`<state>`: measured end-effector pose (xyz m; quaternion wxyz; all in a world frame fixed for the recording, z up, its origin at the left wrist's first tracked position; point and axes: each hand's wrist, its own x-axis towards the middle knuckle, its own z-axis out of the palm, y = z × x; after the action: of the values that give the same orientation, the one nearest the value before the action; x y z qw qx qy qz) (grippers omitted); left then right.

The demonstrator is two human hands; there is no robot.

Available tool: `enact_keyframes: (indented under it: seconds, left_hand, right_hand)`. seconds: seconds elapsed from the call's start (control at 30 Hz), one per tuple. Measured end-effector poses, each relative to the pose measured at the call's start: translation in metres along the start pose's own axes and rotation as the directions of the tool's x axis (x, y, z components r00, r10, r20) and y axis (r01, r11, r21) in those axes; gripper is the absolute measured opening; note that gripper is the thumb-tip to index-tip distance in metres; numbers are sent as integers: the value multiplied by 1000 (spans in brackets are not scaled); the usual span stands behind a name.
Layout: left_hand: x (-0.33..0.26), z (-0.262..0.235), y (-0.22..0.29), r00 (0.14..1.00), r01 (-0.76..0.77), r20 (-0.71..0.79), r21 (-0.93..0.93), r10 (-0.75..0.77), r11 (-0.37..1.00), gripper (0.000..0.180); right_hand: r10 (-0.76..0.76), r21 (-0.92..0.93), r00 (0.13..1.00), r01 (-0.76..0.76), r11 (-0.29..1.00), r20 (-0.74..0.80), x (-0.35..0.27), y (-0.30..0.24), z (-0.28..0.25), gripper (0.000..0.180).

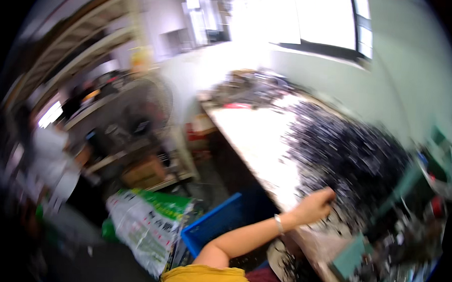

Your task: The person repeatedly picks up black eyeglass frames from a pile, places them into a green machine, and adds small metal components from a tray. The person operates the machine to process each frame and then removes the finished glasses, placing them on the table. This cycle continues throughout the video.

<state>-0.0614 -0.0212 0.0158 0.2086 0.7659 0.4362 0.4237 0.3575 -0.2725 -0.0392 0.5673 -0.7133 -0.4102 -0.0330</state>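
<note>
**Dark small parts heaped on a pale workbench, 1 hand at the heap**

Dark, glinting small parts (345, 152) lie in a broad heap on the far right portion of the pale tabletop (254, 135). The heap spreads from the back wall edge toward the near edge. Motion blur prevents identification of the individual parts; they appear to be small metal pieces.

1 hand (314, 204) reaches across the near edge of the tabletop, at the lower rim of the heap. The fingers are curled into a loose fist, knuckles up, touching the parts. Whether anything is grasped inside the fist cannot be told. A thin bracelet (279, 224) sits on the wrist. The bare forearm runs back to a yellow sleeve (206, 280) at the bottom edge of the view. Which arm it is cannot be confirmed; no other hand of the wearer is seen.

Below the left edge of the tabletop, on the floor, stands a blue plastic crate (214, 224). Just beside the crate lies a white and green printed sack (147, 223). A round fan (151, 106) stands well apart, near shelving (83, 36) at left.
</note>
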Motion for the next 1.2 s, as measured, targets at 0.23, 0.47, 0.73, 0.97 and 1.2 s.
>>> enact_keyframes:
  seconds: [0.23, 0.47, 0.73, 0.97, 1.2]
  left_hand:
    - [-26, 64, 35, 867, 445, 294, -821, -403, 358, 18]
    - [-3, 79, 92, 978, 152, 72, -889, -194, 432, 15]
    - [38, 60, 196, 949, -312, -221, -578, 223, 754, 13]
    - [-3, 42, 208, 955, 166, 269, -837, 127, 521, 20]
    - [-39, 111, 172, 354, 935, 907, -337, 229, -111, 22]
  right_hand:
    - [70, 483, 992, -112, 868, 103, 30, -86, 113, 42]
    - [138, 644, 963, -258, 720, 231, 31, -116, 101, 40]
    - [153, 787, 949, -315, 531, 277, 23, -145, 100, 45]
    - [-87, 663, 953, -134, 737, 290, 3, -164, 63, 65]
    - [-68, -480, 979, 154, 864, 191, 33, -44, 48, 33]
